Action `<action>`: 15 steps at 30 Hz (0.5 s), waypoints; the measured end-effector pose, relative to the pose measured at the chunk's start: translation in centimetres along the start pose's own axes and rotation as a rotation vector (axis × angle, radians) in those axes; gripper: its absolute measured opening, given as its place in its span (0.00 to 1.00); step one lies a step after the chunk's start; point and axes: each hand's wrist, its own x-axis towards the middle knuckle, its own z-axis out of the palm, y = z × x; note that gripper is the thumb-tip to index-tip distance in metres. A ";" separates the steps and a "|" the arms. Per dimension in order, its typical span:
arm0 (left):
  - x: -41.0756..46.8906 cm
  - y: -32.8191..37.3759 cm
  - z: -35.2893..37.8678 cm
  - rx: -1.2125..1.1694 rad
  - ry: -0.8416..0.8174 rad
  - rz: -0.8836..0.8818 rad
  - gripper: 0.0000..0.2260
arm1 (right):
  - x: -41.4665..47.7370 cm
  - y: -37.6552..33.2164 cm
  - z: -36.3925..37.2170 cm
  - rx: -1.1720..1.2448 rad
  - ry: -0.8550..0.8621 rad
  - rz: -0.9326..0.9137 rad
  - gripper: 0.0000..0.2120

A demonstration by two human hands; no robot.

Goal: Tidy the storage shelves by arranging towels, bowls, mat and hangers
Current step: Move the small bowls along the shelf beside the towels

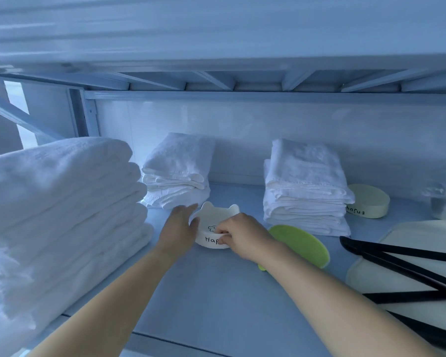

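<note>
Shelf board [216, 292]: white eared bowl [216, 216] sits centre; right hand [242, 235] pinches its near rim, left hand [178, 225] braces flat-fingered at nine o'clock. Recommend level lift, clearing green dish [299, 243] at four o'clock.

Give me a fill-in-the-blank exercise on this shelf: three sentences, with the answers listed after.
1. The white bowl, touched by the left hand and pinched at its rim by the right hand, shows letters that begin ____.
2. The flat round thing just right of the right hand is ____ in colour.
3. The hangers lying on the mat are ____ in colour.

Missing words: Hap; green; black.
</note>
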 end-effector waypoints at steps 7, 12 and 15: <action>-0.5 -1.6 0.1 0.065 -0.027 0.474 0.09 | 0.1 -0.5 0.3 0.001 -0.002 0.039 0.06; -1.1 -2.4 0.5 0.059 -0.089 0.540 0.09 | -0.4 -0.2 1.1 0.019 0.061 0.063 0.07; -1.4 -2.9 0.8 0.057 -0.119 0.520 0.10 | -0.9 -0.3 2.1 0.006 0.125 0.051 0.08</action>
